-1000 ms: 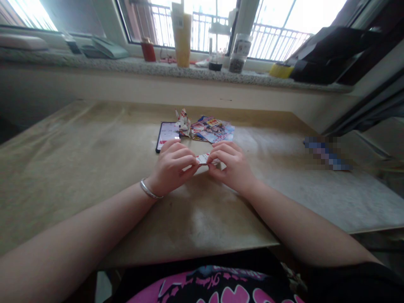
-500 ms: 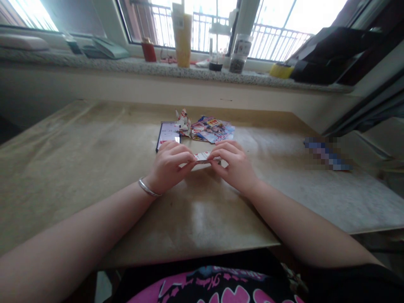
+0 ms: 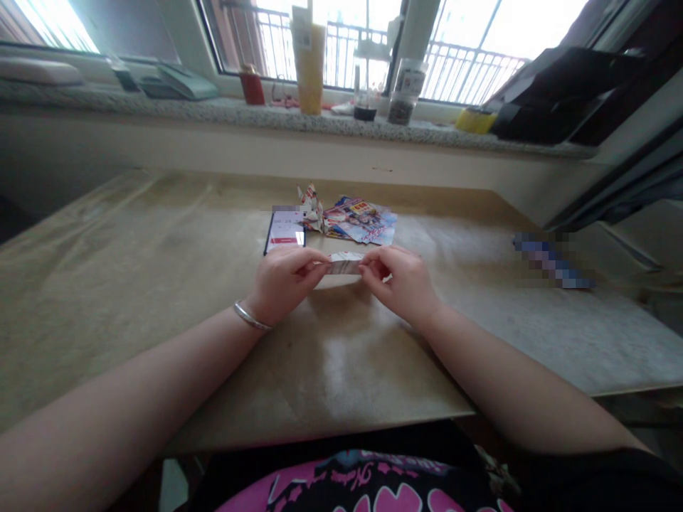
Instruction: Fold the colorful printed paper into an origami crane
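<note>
A narrow strip of folded printed paper (image 3: 346, 262) is stretched between my two hands, just above the table. Thumb and fingers of my left hand (image 3: 285, 277) pinch its left end. At the other end, my right hand (image 3: 401, 281) pinches it the same way. Behind my left hand lies a phone (image 3: 287, 229) with a lit screen. A folded paper figure (image 3: 314, 210) stands by the phone's upper right corner. To its right is a small pile of colourful printed paper sheets (image 3: 363, 219).
The table (image 3: 160, 284) has a glossy cover. A pixelated blue item (image 3: 555, 262) lies at the right. On the windowsill stand a red container (image 3: 251, 85), a tall yellow bottle (image 3: 310, 71), a clear jar (image 3: 404, 96) and a black bag (image 3: 555, 96).
My fingers have shifted outward to the strip's ends, so more of its middle shows. My right hand's fingers have curled in more. The phone and paper pile stay put.
</note>
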Available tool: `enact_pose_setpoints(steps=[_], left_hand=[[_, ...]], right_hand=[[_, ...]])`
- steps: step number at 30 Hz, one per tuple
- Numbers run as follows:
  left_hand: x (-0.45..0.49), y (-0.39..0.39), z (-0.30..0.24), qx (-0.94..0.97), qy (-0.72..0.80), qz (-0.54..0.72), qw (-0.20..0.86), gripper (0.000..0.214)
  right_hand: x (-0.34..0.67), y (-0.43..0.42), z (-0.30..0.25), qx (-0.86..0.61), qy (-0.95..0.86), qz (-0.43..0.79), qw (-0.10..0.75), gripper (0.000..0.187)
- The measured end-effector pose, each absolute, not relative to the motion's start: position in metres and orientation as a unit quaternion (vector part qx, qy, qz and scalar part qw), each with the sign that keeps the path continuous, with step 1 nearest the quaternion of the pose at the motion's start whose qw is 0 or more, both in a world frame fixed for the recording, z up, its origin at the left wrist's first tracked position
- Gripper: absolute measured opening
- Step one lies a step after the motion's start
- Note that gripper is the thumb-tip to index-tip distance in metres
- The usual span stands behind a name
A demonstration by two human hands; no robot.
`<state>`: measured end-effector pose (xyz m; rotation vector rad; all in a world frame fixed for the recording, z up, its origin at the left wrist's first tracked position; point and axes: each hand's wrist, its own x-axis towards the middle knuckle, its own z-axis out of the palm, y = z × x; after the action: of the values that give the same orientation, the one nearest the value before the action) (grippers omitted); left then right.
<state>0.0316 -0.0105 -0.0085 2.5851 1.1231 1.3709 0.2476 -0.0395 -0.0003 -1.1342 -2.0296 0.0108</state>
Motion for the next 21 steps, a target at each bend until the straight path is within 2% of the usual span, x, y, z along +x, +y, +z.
enact_pose_setpoints(steps=[6, 13, 21], left_hand=[[0.030, -0.010, -0.010, 0.791, 0.391, 0.469, 0.044, 0.016], [0.032, -0.009, -0.010, 0.810, 0.337, 0.477, 0.046, 0.014], [0.031, -0.006, -0.012, 0.814, 0.328, 0.468, 0.104, 0.018]], right_hand=[[0.245, -0.043, -0.001, -0.500, -0.778, 0.132, 0.355, 0.021], [0.243, -0.028, -0.009, -0.493, -0.622, 0.412, 0.448, 0.033], [0.241, -0.028, -0.010, -0.471, -0.536, 0.515, 0.474, 0.033]])
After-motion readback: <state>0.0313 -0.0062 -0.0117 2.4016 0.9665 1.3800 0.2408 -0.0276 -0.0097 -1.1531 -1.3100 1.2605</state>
